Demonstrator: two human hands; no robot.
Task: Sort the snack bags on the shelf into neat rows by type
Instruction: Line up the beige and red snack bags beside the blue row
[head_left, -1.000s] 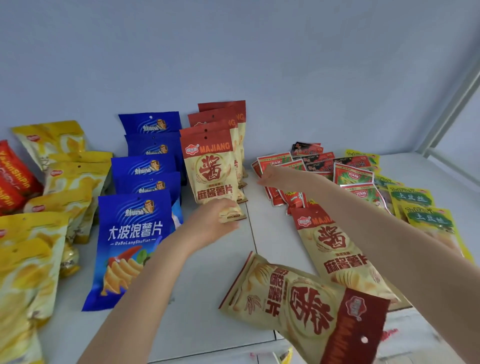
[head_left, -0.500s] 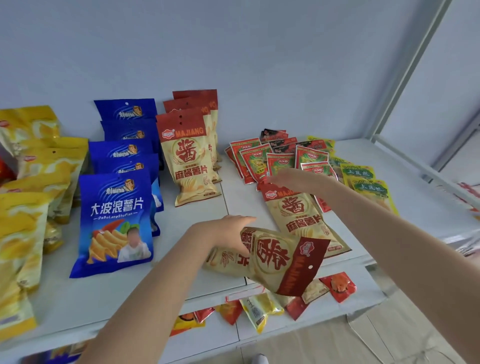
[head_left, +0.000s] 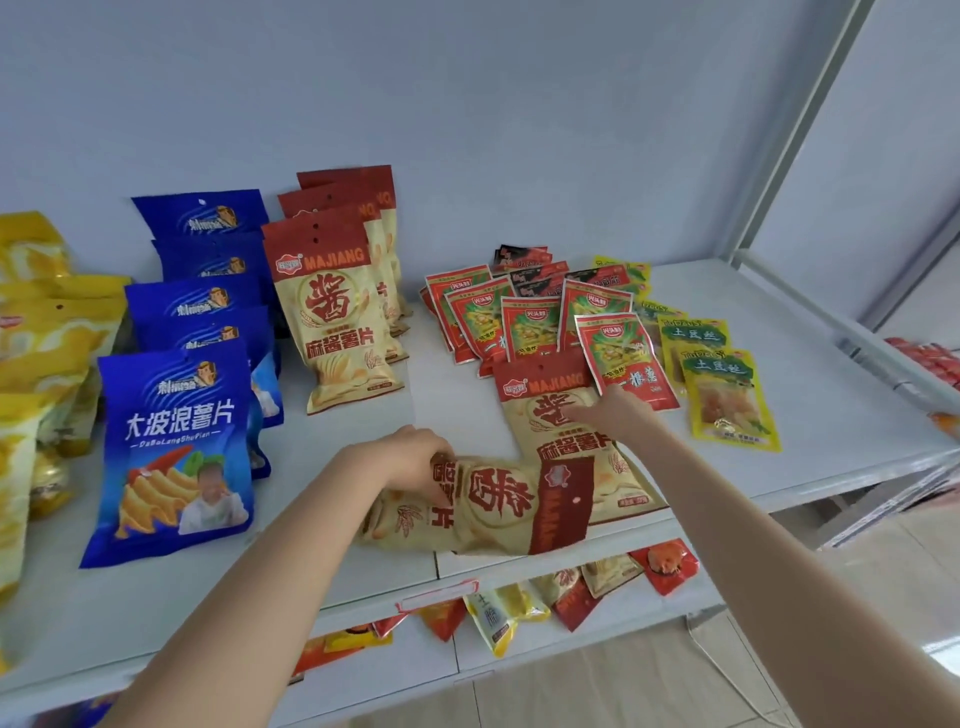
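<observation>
Rows of blue foil bags (head_left: 176, 447) and beige-and-red foil bags (head_left: 337, 322) lie sorted beyond the fingers; left fingers (head_left: 434, 454) clamp a sideways stray (head_left: 498, 499), right fingers (head_left: 579, 413) lie straight on another stray (head_left: 582, 457).

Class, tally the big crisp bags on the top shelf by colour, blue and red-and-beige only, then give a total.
Blue crisp bags: 5
Red-and-beige Majiang bags: 6 (4 overlapping in the row, 1 under the right hand, 1 gripped by the left hand)
Total: 11
</observation>
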